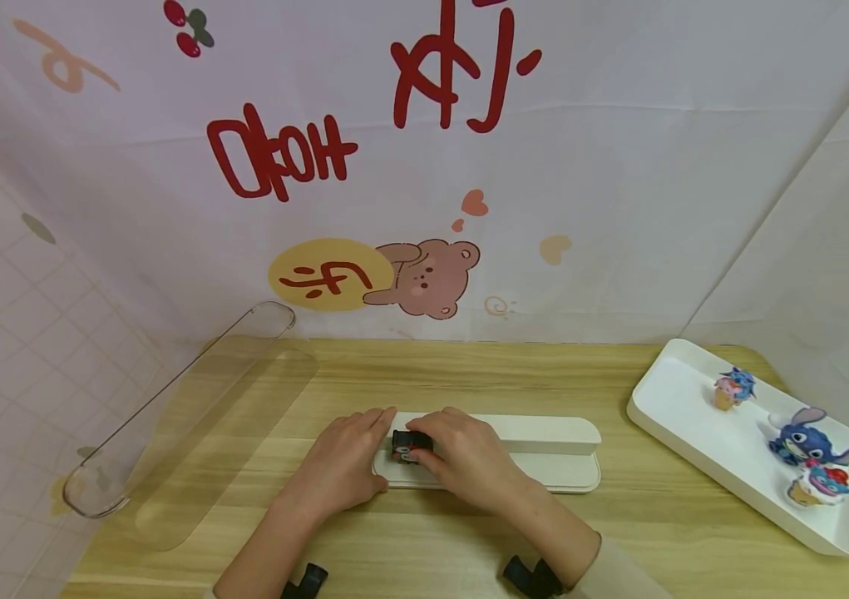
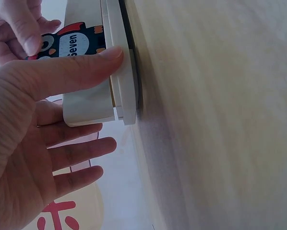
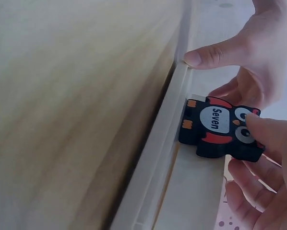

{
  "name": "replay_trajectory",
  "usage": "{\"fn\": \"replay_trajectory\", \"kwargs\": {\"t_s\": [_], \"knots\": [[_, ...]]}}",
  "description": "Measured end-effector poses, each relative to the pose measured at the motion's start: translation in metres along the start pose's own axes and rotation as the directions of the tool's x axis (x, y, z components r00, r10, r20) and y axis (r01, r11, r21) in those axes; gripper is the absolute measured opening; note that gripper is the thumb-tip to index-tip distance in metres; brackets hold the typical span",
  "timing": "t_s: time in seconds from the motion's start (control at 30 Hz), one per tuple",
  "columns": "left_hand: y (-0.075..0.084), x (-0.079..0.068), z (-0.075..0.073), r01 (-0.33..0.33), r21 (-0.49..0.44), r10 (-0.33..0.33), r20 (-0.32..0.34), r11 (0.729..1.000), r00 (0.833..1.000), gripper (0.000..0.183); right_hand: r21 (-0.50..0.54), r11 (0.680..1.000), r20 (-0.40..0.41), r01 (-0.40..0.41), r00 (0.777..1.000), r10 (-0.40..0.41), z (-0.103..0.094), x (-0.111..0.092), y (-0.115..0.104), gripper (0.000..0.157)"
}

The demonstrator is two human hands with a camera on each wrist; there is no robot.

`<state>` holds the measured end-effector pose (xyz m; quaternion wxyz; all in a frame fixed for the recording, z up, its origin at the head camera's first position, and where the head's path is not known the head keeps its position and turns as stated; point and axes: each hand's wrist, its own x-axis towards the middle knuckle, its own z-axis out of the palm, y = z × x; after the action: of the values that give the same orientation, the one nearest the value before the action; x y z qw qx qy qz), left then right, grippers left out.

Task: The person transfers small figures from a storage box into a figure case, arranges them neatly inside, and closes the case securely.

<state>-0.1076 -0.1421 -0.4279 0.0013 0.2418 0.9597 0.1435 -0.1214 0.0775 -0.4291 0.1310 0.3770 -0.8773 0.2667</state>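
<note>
A black owl figure [image 3: 220,127] with red wings and "Seven" on its belly stands upright on the white stepped display stand [image 1: 551,472], near its left end. My right hand [image 1: 469,457] pinches the owl's head between thumb and fingers. Around the stand's left end is my left hand [image 1: 345,457], its thumb pressed to the front edge and its fingers reaching along the back. In the left wrist view, three of those fingers extend nearly straight past the stand's end [image 2: 88,108]. The owl's feet meet the lower step; the back of the figure is hidden.
A clear plastic cover [image 1: 192,441] lies at the left beside the wall. On the right, a white tray [image 1: 701,424] holds a blue big-eared figure [image 1: 802,439] and two ice-cream-cone figures, one further back [image 1: 733,388], one nearer [image 1: 818,486]. A printed cloth wall stands behind the wooden table [image 1: 424,532].
</note>
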Motion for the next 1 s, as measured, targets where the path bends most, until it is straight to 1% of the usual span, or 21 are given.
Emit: {"fn": "replay_trajectory", "kwargs": {"t_s": [0.17,0.33,0.5,0.63,0.8,0.9,1.0], "knots": [[0.000,0.000,0.000,-0.001,-0.002,0.001,-0.002,1.000,1.000,0.098,0.011,1.000,-0.017,-0.005,1.000,0.005,-0.012,0.001,-0.001,0.035],[0.001,0.001,0.000,0.000,-0.008,0.000,-0.005,1.000,1.000,0.098,0.001,1.000,-0.067,0.006,0.998,-0.006,-0.030,0.002,0.000,0.034],[0.002,0.001,0.000,0.011,-0.011,-0.011,0.010,1.000,1.000,0.098,-0.049,0.998,-0.130,0.041,0.990,-0.047,-0.052,0.000,0.003,0.035],[0.002,0.001,-0.001,0.016,-0.019,-0.015,0.028,1.000,0.999,0.098,-0.091,0.993,-0.175,0.073,0.981,-0.088,-0.069,-0.006,0.008,0.037],[0.002,-0.001,-0.001,0.027,-0.023,-0.026,0.040,0.999,0.999,0.098,-0.124,0.986,-0.226,0.112,0.964,-0.138,-0.088,-0.016,0.016,0.030],[0.002,-0.001,0.000,0.031,-0.020,-0.030,0.035,0.999,0.999,0.098,-0.146,0.982,-0.260,0.119,0.953,-0.154,-0.101,-0.023,0.021,0.041],[0.002,0.000,0.000,0.026,-0.026,-0.025,0.029,0.999,0.999,0.098,-0.183,0.978,-0.286,0.098,0.947,-0.149,-0.117,-0.032,0.026,0.048]]}}
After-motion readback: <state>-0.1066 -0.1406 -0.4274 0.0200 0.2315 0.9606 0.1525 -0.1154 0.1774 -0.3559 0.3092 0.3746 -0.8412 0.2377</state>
